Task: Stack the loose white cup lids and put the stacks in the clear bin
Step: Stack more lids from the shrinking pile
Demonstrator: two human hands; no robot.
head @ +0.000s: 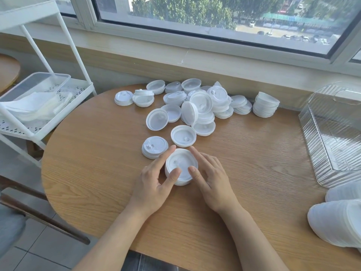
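Observation:
A short stack of white lids (181,163) sits on the round wooden table (97,173) in front of me. My left hand (156,180) holds its left side, thumb on top and forefinger along the far rim. My right hand (211,177) holds its right side in the same way. Several loose white lids (195,108) lie scattered and part stacked beyond the hands. One lid (183,135) and another (154,147) lie just behind the stack. The clear ribbed bin (332,133) stands at the table's right edge.
Long stacks of white lids (338,223) lie on their side at the near right, below the bin. A white trolley (39,106) with a clear container stands to the left. The window sill runs behind the table.

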